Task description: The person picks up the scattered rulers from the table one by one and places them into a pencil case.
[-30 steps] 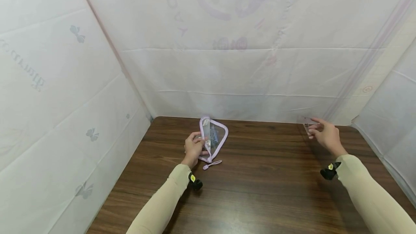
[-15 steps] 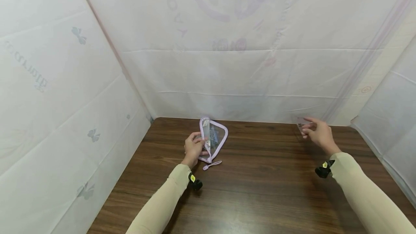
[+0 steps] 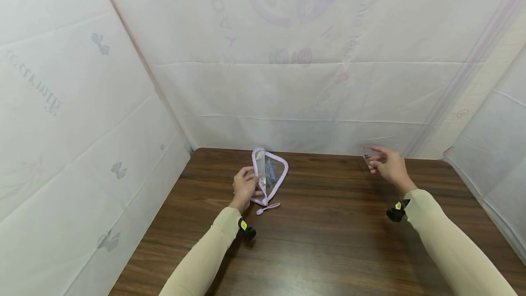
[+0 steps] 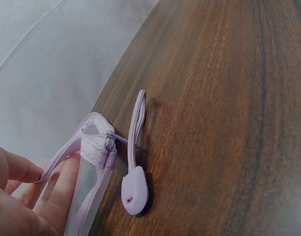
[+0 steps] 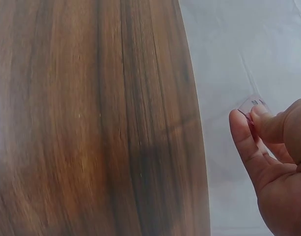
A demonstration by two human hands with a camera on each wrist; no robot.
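In the head view my left hand [image 3: 244, 188] grips the near-left edge of a mesh zip pouch [image 3: 286, 168] with lilac trim, its mouth spread apart. Bluish items show dimly through the mesh; their kind cannot be told. A lilac zip pull [image 4: 134, 191] with a looped cord lies on the wood in the left wrist view. Far to the right, my right hand [image 3: 391, 167] pinches a thin clear plastic piece [image 3: 367, 153] between thumb and fingers. Dark marks show on that clear piece [image 5: 249, 104] in the right wrist view; fingers hide most of it.
The dark wooden table [image 3: 320, 223] runs back to a white printed sheet [image 3: 287, 95] hung as a wall. Similar sheets close the left side [image 3: 82, 150] and the right side [image 3: 493, 150]. Each wrist carries a small black camera [image 3: 248, 231].
My right hand has moved left along the table's back edge with the clear plastic piece. The left hand and the pouch have stayed in place.
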